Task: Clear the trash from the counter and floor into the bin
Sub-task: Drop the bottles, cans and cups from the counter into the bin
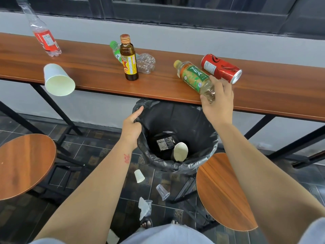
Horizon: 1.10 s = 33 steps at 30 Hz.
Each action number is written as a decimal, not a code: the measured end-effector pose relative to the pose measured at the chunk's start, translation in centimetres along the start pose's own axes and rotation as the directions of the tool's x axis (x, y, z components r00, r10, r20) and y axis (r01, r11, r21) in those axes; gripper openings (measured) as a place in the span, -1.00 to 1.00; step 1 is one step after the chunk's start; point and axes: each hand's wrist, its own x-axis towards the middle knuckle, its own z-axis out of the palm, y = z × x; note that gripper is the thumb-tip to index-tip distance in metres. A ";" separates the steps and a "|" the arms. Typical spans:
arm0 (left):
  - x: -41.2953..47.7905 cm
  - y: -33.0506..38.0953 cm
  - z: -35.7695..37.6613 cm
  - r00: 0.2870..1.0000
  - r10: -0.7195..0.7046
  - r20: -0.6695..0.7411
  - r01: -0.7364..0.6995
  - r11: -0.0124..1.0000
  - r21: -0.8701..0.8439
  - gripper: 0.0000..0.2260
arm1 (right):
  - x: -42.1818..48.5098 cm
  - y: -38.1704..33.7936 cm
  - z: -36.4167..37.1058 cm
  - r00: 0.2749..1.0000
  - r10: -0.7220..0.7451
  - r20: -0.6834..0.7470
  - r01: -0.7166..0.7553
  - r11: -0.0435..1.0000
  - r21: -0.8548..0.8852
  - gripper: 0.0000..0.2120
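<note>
My right hand (pixel 218 101) grips the base of a green-labelled tea bottle (pixel 193 76) lying on the wooden counter (pixel 105 80). My left hand (pixel 131 127) holds the rim of the black bag lining the bin (pixel 207 148) under the counter. Inside the bin lie a paper cup and a dark packet. On the counter are a red can (pixel 220 67), a brown glass bottle (pixel 129 59), a green-capped bottle (pixel 116 51), crumpled clear plastic (pixel 146 63), a white paper cup (pixel 58 80) and a red-labelled bottle (pixel 44 36).
On the tiled floor near my feet lie a small paper cup (pixel 139 176), a clear plastic cup (pixel 162 191) and a clear cup with tissue (pixel 145 206). Round wooden stools stand at left (pixel 24 164) and right (pixel 223 192).
</note>
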 end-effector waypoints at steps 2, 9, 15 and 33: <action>-0.2 -0.3 0.0 1.000 0.011 0.005 -0.011 1.000 -0.006 -0.34 | -1.2 -0.1 -0.7 1.000 -0.018 0.000 0.018 0.999 0.044 -0.42; -0.9 -0.9 0.3 0.999 0.021 -0.035 -0.021 1.000 -0.010 -0.36 | -5.9 0.0 -2.0 0.986 -0.164 -0.007 0.164 0.986 0.025 -0.45; -0.5 -1.7 -0.1 1.000 0.004 -0.015 -0.005 1.000 -0.027 -0.35 | -9.8 0.9 -3.0 0.969 -0.242 0.053 0.239 0.969 0.058 -0.47; -1.9 -1.5 0.7 0.996 0.046 0.076 -0.059 0.983 0.173 -0.33 | -11.4 2.4 0.1 0.861 -0.117 0.495 0.285 0.917 -0.280 -0.45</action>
